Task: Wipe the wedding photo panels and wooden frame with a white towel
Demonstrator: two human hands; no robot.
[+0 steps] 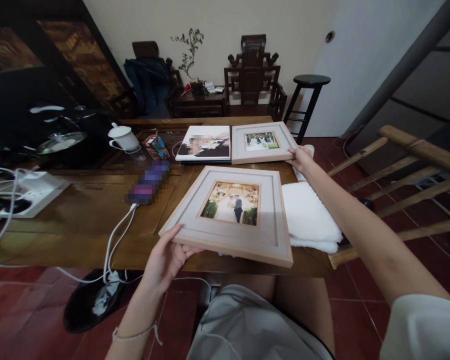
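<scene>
My left hand (170,257) grips the near left corner of a large light-wood picture frame (180,217), thumb on top and fingers underneath. The frame holds a small wedding photo and sits over the front of the table. My right hand (302,159) reaches further out, its fingers closed on the right edge of a second picture frame (238,145), also with a wedding photo. Left of that one lies a white-covered photo album (206,132) with a dark base. A folded white towel (307,215) rests on the table to the right of the near frame.
The wooden table (93,220) also bears a phone (150,182) on a white cable, a drink carton (155,146), a lidded white cup (122,137) and a power strip (41,192). A wooden chair (375,200) stands close on the right. A black bin (78,305) is below left.
</scene>
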